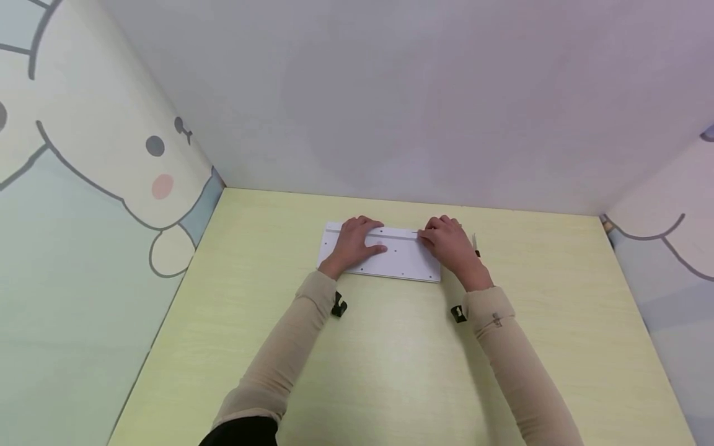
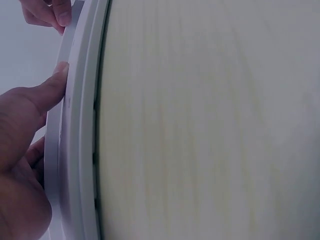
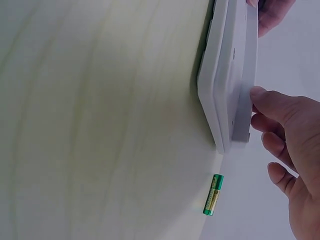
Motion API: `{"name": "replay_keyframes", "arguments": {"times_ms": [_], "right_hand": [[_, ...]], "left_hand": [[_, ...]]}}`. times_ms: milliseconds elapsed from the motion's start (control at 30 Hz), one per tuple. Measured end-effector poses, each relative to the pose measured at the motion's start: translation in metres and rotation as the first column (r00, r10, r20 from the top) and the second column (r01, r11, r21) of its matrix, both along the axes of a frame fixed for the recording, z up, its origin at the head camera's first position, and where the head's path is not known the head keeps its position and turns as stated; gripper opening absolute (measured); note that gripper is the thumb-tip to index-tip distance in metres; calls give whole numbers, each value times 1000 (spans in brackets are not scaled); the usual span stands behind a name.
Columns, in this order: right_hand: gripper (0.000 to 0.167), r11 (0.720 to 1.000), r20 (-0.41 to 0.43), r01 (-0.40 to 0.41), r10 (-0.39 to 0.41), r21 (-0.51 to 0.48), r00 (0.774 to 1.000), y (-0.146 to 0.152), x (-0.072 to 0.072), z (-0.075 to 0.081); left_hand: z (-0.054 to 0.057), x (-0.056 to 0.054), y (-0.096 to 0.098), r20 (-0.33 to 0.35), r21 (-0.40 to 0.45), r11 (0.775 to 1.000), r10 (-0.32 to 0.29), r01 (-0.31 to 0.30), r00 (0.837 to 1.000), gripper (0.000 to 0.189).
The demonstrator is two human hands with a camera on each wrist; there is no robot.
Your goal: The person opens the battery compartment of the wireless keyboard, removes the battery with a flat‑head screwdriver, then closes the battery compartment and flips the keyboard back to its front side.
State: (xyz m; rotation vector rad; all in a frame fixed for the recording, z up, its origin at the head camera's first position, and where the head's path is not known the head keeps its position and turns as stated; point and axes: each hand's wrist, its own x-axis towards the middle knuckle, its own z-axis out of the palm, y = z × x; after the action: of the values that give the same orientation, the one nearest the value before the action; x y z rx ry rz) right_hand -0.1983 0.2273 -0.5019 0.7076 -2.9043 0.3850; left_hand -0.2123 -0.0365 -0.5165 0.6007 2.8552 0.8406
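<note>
A white keyboard (image 1: 413, 265) lies underside up on the table, with small dark screw spots and a raised ridge along its far edge. My left hand (image 1: 351, 243) holds it left of centre. The left thumb lies across the underside, while the fingers reach over the ridge to the far side. At the ridge's right end, my right hand (image 1: 448, 244) pinches with thumb and bent fingers. In the right wrist view, the right thumb (image 3: 265, 97) touches the ridge; what lies behind the fingertips is hidden. A green and gold battery (image 3: 213, 195) rests beyond the keyboard's right end.
The pale yellow table (image 1: 558, 310) meets a plain wall (image 1: 390, 111) behind the keyboard. Right of the right hand is a thin pale item (image 1: 475, 241) with a black end, too small to identify. Small black pieces (image 1: 338, 305) show beside both wrists.
</note>
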Motion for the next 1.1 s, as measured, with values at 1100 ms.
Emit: {"name": "replay_keyframes", "arguments": {"times_ms": [1100], "right_hand": [[26, 940, 200, 247, -202, -234, 959, 29, 29, 1]], "left_hand": [[11, -3, 27, 29, -156, 980, -125, 128, 992, 88]]}}
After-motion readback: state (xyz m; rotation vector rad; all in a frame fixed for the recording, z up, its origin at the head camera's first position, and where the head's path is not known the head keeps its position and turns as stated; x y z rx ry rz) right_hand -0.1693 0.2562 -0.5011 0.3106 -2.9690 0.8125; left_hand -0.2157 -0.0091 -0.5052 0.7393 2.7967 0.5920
